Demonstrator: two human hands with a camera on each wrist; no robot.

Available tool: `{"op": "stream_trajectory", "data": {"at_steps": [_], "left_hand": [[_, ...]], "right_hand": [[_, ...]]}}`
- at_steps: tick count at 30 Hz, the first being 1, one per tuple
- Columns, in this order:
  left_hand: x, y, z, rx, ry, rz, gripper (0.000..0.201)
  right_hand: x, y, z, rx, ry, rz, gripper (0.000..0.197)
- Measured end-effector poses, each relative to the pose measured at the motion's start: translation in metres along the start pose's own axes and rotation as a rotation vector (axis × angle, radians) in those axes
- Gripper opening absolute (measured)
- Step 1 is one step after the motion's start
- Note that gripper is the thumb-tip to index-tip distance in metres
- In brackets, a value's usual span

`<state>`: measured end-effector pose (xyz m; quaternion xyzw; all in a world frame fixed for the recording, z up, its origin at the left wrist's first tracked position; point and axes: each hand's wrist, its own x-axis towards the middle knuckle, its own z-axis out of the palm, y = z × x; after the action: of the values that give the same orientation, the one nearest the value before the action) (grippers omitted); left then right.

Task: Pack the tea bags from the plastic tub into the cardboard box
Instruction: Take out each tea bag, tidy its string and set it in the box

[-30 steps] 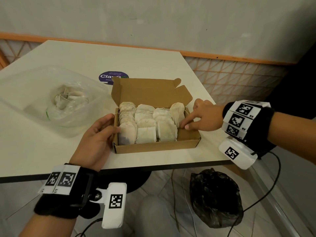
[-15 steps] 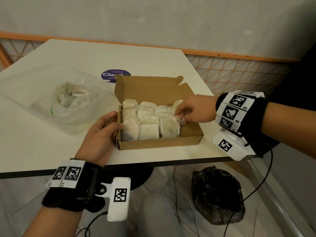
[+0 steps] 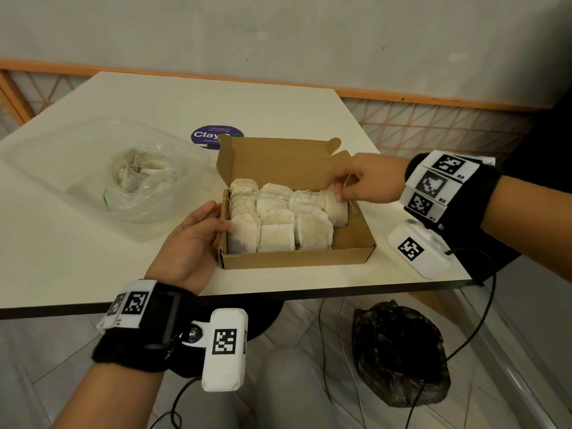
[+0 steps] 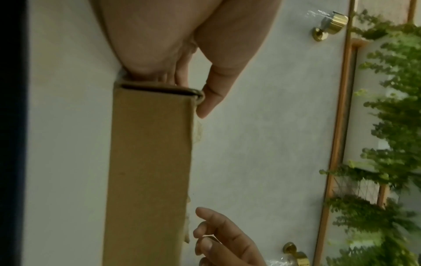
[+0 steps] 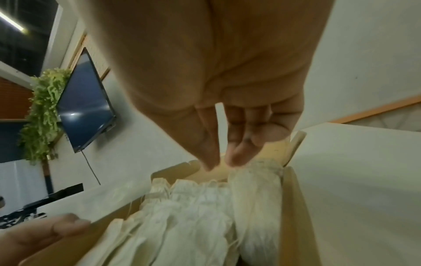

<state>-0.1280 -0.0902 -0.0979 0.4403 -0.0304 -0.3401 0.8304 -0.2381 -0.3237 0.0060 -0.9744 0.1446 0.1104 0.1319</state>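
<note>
While my left hand (image 3: 193,243) braces the near-left corner of the cardboard box (image 3: 297,258) — thumb hooked over the rim, fingers flat against the side wall, gripping nothing else — my right hand (image 3: 363,184) hangs over the far-right end of the rows. Its fingertips (image 5: 234,158) are drawn together, pointing down, right at the top edge of the rightmost tea bag (image 3: 335,209), which stands on its own at the head of a fourth row. Whether I'm pinching that bag or only touching it, I can't tell; the head view hints at a thin string near my thumb, no more than that.

Progress, by my reckoning: three rows sit packed just left of my right fingertips, filling most of the box. Nearer me than that lone bag, bare cardboard floor shows — room for several more. Well off beyond my left fingers, the plastic tub (image 3: 173,193) holds a small heap of loose tea bags (image 3: 139,173) in crinkled film, so there's a handful left to carry across. I'd call it well past halfway, fourth row just begun, lid flap upright behind my right knuckles.
</note>
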Motion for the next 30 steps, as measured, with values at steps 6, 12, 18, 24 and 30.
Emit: {"op": "stream_trajectory", "data": {"at_steps": [6,12,18,24,30], "left_hand": [[0.002,0.0,-0.002,0.012,-0.002,-0.016,0.053],[0.001,-0.001,-0.002,0.009,0.002,-0.008,0.047],[0.003,0.004,0.0,0.022,0.009,-0.075,0.05],[0.01,0.009,0.019,0.108,0.085,-0.034,0.036],[0.016,0.004,0.025,0.173,0.056,-0.052,0.052]], "right_hand": [[0.013,0.006,-0.001,-0.015,0.1,0.077,0.029],[0.02,0.013,0.007,-0.062,0.164,0.133,0.008],[0.01,0.009,0.001,-0.046,0.266,0.078,0.008],[0.004,0.012,0.011,-0.081,-0.034,0.102,0.017],[0.0,0.016,0.025,-0.05,-0.049,0.121,0.03]]}}
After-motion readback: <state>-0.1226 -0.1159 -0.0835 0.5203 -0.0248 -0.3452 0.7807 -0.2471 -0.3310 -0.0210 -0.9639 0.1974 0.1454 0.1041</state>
